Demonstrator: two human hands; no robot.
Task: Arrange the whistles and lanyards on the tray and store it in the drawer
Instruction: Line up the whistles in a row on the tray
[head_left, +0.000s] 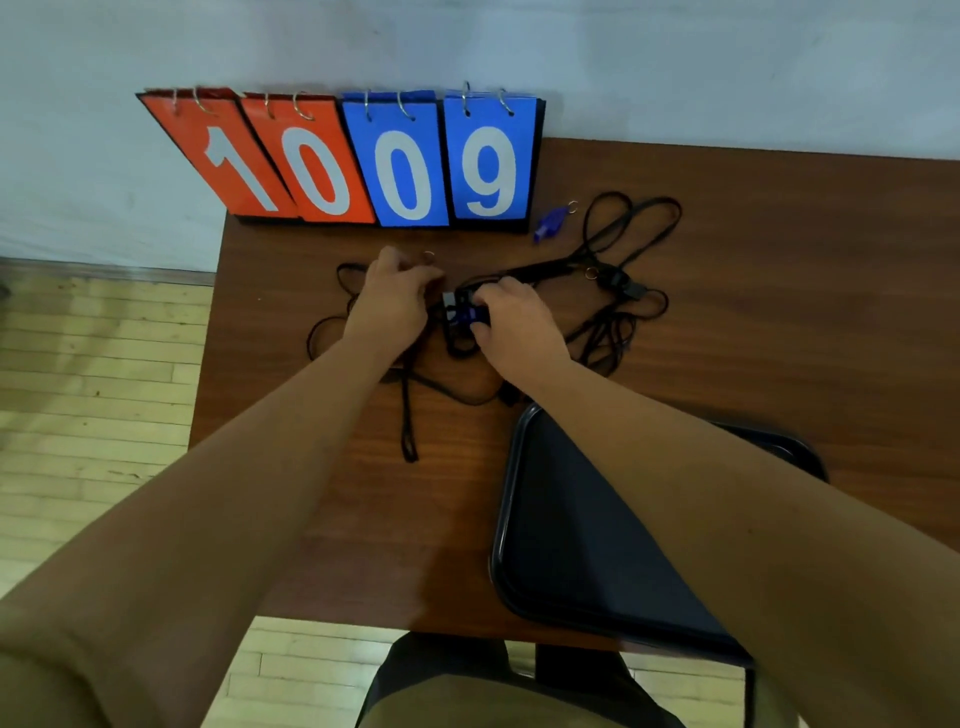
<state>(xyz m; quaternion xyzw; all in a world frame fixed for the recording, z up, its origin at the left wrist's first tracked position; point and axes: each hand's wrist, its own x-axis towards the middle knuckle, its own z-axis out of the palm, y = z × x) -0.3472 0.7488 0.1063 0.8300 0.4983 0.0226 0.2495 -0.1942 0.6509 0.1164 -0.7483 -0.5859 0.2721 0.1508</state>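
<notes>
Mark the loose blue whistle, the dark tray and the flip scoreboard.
Loose blue plastic whistle (549, 224), head view, on its body.
Dark rectangular plastic tray (571, 519), head view, on its bare floor.
Red-and-blue flip scoreboard (405, 176), head view, on the blue zero card.

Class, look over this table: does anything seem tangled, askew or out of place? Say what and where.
The black cord lanyards lie in one tangled heap on the brown wooden table, none on the dark plastic tray. One blue plastic whistle lies loose apart, beside the orange-and-blue flip scoreboard.
</notes>
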